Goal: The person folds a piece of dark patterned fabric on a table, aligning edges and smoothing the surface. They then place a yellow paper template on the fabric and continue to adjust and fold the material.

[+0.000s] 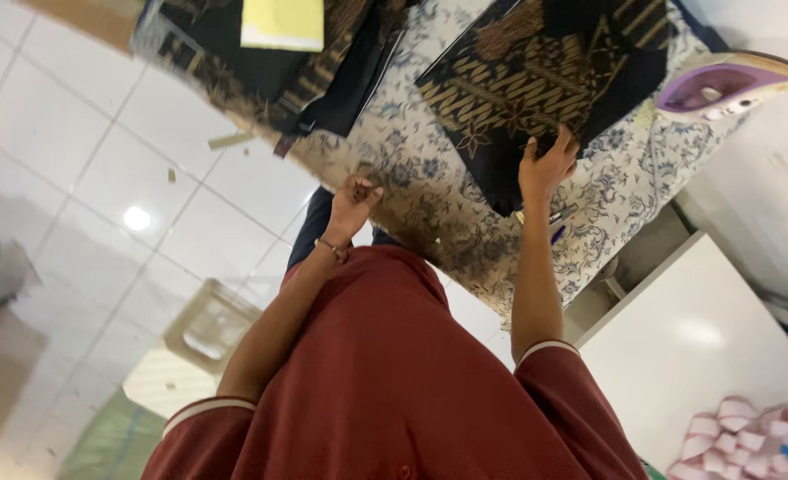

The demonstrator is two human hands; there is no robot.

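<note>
A dark batik cloth [536,80] with gold-brown patterns lies on a table covered by a blue-and-white floral cover [412,160]. My right hand [549,164] grips the near edge of this cloth, fingers spread over it. My left hand [354,200], with a thin bracelet on the wrist, is curled into a fist at the table's near edge, touching the floral cover; nothing shows in it. A purple-and-white clothes iron [727,84] rests at the table's far right, apart from both hands.
More dark batik fabric [261,62] is piled at the table's far left, with a yellow sheet [283,22] on it. A white cabinet [696,338] stands to the right, with pink-and-white items [740,440] beside it. A pale plastic basket [207,324] sits on the white tiled floor.
</note>
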